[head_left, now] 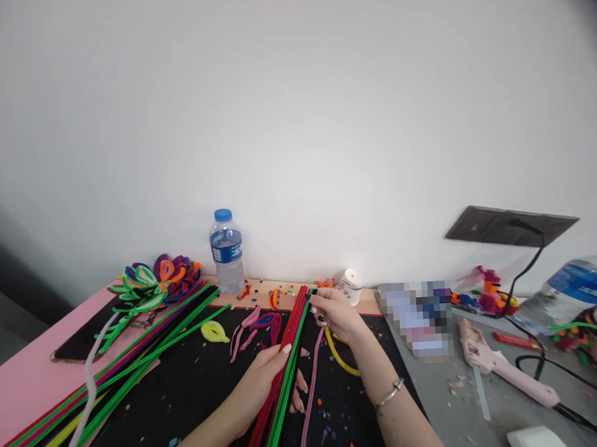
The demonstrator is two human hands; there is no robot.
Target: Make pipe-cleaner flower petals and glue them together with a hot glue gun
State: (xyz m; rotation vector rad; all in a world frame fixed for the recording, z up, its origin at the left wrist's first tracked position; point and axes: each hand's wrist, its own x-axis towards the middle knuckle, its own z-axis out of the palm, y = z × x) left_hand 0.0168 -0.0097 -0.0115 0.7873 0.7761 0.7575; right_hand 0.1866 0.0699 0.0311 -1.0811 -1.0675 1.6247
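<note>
One black mat (186, 376) (scrap-littered) under held pipe cleaners (294, 320), pale wall (293, 124) behind.

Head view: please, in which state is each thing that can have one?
Red and green stems: bundled, held.
Left hand: closed around the stems.
Right hand: pinching at their far ends.
Left bottle: upright, capped.
Right bottle: capped.
Glue gun: lying down.
Black plug: in wall socket.
Yellow loop: bent closed.
</note>
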